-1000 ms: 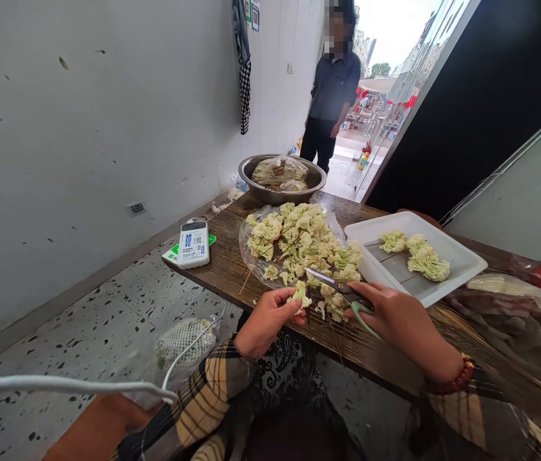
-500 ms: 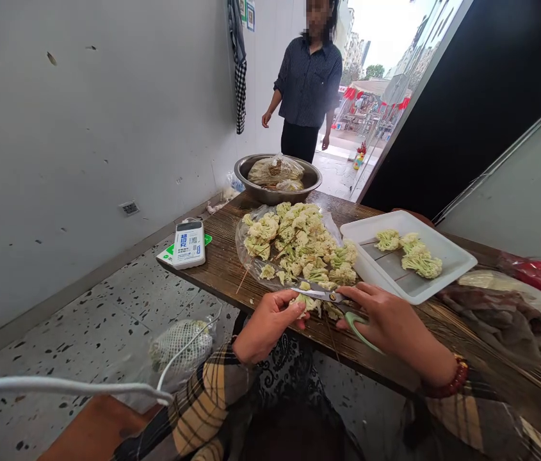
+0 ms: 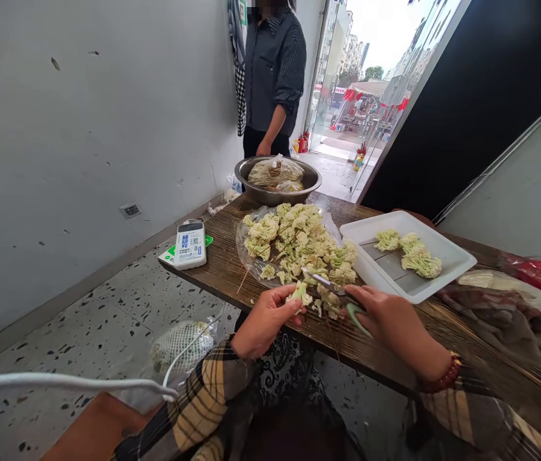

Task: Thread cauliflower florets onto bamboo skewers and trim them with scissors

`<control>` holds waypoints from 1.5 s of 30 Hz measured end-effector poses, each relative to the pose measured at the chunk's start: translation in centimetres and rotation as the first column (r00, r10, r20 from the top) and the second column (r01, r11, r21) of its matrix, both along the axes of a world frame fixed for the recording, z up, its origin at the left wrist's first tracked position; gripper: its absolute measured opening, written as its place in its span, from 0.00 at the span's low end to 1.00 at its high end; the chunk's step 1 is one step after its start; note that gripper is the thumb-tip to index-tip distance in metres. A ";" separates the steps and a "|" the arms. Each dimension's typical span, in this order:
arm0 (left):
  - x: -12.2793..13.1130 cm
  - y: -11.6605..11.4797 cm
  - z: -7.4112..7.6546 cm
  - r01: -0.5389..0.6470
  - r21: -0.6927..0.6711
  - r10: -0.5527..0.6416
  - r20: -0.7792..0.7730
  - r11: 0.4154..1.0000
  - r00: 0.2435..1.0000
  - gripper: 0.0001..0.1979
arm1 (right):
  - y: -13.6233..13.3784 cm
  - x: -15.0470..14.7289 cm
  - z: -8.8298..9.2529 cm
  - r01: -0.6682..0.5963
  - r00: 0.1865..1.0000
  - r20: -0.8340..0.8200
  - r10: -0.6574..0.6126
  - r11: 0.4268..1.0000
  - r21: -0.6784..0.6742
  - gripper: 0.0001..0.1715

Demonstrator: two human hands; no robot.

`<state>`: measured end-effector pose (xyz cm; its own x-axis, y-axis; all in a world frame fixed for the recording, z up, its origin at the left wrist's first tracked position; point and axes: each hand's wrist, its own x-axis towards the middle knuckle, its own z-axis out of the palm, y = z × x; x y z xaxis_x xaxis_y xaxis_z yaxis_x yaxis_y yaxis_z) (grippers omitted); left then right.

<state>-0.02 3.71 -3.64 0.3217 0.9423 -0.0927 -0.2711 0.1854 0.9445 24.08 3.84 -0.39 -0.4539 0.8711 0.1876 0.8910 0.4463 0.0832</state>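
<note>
My left hand [image 3: 264, 320] pinches a small cauliflower floret [image 3: 300, 294] at the near edge of the wooden table [image 3: 217, 266]. My right hand [image 3: 392, 323] grips green-handled scissors [image 3: 335, 293], blades pointing left toward the floret. Just beyond lies a heap of cauliflower florets [image 3: 299, 246] on a clear plastic bag. A white tray [image 3: 447, 253] to the right holds three cut pieces of cauliflower [image 3: 409, 251].
A steel bowl [image 3: 277, 179] with bagged food stands at the table's far end, a person [image 3: 273, 77] right behind it. A white device [image 3: 190, 244] lies at the left corner. Bamboo skewers [image 3: 515, 365] and bags lie at right. A netted bag [image 3: 181, 342] sits on the floor.
The person in the background has walked from the doorway up to the steel bowl. My hands stayed at the table edge; the scissors' blades tilted up a little after closing on the floret.
</note>
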 end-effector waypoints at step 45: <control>0.3 2.5 -1.1 -0.275 0.053 0.278 -0.056 0.960 0.959 0.23 | 0.0 -2.6 -1.5 0.021 0.988 -0.153 -0.016 0.999 0.026 0.21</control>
<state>0.25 6.16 -4.73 0.0432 0.9972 -0.0603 -0.2465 0.0691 0.9667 21.48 3.81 -1.89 -0.4019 0.8727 0.2772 0.9023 0.4290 -0.0427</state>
